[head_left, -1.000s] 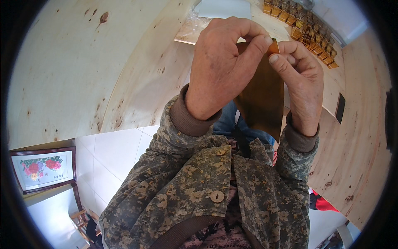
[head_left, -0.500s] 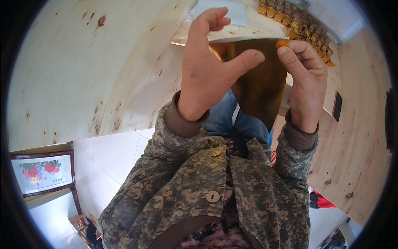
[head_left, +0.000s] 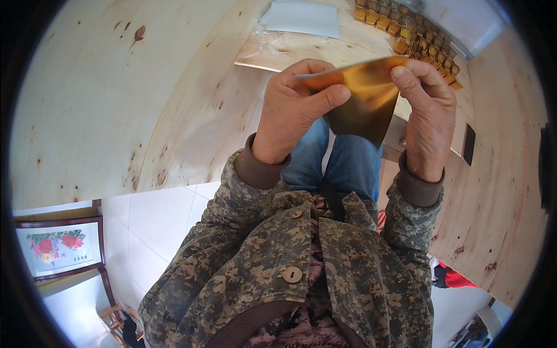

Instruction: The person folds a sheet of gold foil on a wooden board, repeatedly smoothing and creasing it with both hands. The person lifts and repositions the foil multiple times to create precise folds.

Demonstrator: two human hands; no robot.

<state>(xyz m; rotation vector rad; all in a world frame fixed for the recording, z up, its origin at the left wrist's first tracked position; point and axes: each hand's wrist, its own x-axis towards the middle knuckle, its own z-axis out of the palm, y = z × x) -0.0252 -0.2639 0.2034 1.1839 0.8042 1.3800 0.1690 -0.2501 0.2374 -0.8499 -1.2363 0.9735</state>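
Observation:
A shiny gold foil sheet is held up between both hands over my lap. My left hand pinches its left upper edge with thumb and fingers. My right hand grips the sheet's right upper corner, thumb on top. The sheet hangs down to a point above my blue-jeaned knees. Both forearms wear camouflage sleeves with brown cuffs.
A curved plywood work surface surrounds me. Several rows of small folded gold pieces lie at the far right. A white flat sheet and a clear plastic bag lie at the far middle. A framed flower picture stands at lower left.
The left hand, which was opened off the sheet half a second ago, has closed on its left edge. The sheet has spread wider and shows its gold face.

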